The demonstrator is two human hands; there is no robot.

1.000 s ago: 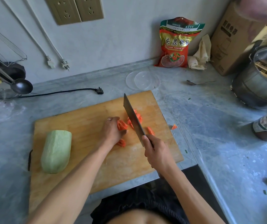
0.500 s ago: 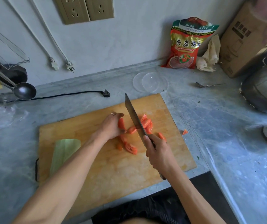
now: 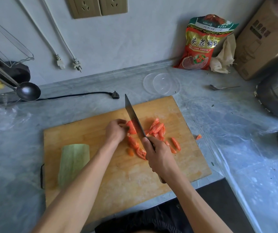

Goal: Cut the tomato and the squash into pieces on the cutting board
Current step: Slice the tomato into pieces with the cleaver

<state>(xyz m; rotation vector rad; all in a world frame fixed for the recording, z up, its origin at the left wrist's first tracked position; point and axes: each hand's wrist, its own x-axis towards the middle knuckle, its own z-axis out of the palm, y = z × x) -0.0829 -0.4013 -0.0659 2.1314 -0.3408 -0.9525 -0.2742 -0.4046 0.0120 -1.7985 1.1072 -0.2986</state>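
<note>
Grey marble-patterned counter against a pale wall; a wooden cutting board (image 3: pixel 177 105) lies at its front edge. Near the board's middle, the left hand (image 3: pixel 115 132) curls its fingers round the last uncut tomato chunk (image 3: pixel 131 127). The cleaver (image 3: pixel 134 117), clenched at its handle by the right hand (image 3: pixel 158 156), stands edge-down directly right of that chunk, its blade running from the board's near side toward its far edge. Cut tomato pieces (image 3: pixel 157 129) lie right of the blade. The peeled squash (image 3: pixel 74 163), whole, rests lengthwise at the board's left end, nearer the left arm. Judgement: squash comes next.
</note>
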